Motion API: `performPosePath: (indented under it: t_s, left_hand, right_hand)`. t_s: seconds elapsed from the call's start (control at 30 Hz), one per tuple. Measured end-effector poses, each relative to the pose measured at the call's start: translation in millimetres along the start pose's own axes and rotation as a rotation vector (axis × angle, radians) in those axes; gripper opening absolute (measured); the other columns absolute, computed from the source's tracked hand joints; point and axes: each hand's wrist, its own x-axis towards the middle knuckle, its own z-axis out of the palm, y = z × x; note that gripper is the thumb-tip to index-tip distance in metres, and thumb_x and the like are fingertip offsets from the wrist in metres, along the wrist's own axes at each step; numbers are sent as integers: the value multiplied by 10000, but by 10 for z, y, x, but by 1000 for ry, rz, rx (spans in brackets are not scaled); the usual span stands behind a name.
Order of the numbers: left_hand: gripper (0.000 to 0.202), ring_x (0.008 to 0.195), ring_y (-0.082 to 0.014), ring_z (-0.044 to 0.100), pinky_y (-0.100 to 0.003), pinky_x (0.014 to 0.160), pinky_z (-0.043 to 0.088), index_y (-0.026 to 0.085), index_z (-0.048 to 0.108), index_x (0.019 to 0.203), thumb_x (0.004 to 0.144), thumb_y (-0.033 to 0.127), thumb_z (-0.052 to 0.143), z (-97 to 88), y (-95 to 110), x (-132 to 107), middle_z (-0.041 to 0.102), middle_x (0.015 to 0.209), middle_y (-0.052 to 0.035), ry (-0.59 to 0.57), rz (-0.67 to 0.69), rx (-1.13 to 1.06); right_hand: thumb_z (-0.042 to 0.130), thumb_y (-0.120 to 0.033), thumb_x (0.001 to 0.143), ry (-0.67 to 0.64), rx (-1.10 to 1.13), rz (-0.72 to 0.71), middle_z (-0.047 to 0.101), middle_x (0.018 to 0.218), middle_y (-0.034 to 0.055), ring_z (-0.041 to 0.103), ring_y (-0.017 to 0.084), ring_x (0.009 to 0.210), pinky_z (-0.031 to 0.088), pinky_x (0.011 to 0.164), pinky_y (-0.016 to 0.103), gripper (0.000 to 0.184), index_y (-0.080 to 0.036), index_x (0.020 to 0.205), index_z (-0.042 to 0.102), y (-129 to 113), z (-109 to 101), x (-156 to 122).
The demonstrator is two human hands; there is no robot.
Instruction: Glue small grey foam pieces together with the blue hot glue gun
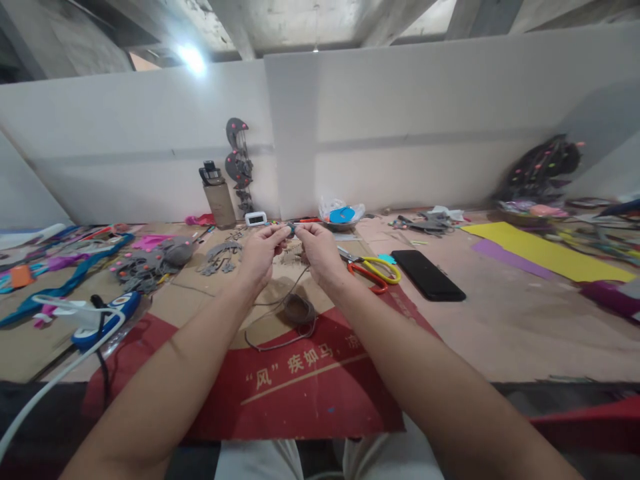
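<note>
Two hands pinch a small dark piece (291, 229) above a cluttered desk (500, 320).
The left hand (260, 257) and right hand (320, 253) meet at the fingertips, fingers closed on the piece held between them, raised off the desk. A thin cord (295, 280) hangs from it to a grey coil (299, 310) on the cardboard (210, 313) just below. Scissors (373, 270) and a black phone (427, 275) lie to the right.

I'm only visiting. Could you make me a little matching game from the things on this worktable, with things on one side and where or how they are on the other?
Things:
1 scissors
2 phone
3 bottle
4 grey cord

Descriptions:
A stands upright by the white wall
B black, lying flat
C coiled on the cardboard
D yellow and orange handles

Pairs: 1-D, 2-B, 3-A, 4-C
</note>
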Motion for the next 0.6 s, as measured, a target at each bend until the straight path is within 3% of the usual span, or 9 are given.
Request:
performPosePath:
  t_s: [0.17,0.27,0.4,0.6]
  left_hand:
    - [268,558,-89,510,-217,490,339,161,701,829,657,367,691,-142,75,73,659,741,-53,-192,-25,171]
    - [292,580,-96,527,-219,506,355,181,717,902,658,337,690,-176,135,67,684,777,-49,-184,77,316]
    - [227,621,-119,546,-238,560,397,175,741,851,691,316,662,-167,227,13,696,766,-51,-197,194,507]
    - [198,538,-125,527,-248,518,373,160,743,780,697,312,646,-185,306,-19,659,609,-38,-168,241,681]
  right_hand:
    - [530,-330,691,4,-54,-55,380,521,-73,317,85,487,272,485,221,141,-193,659,529,29,-120,58]
    - [525,-317,708,-36,-193,-150,394,529,-63,333,93,503,270,494,229,134,-191,663,534,9,-149,52]
    - [512,-283,725,-90,-323,-241,423,551,-56,357,99,523,273,515,235,101,-196,675,519,-27,-158,13]
    - [508,-290,764,-132,-419,-290,468,593,-39,405,115,579,292,556,244,115,-193,721,554,-51,-170,-2]
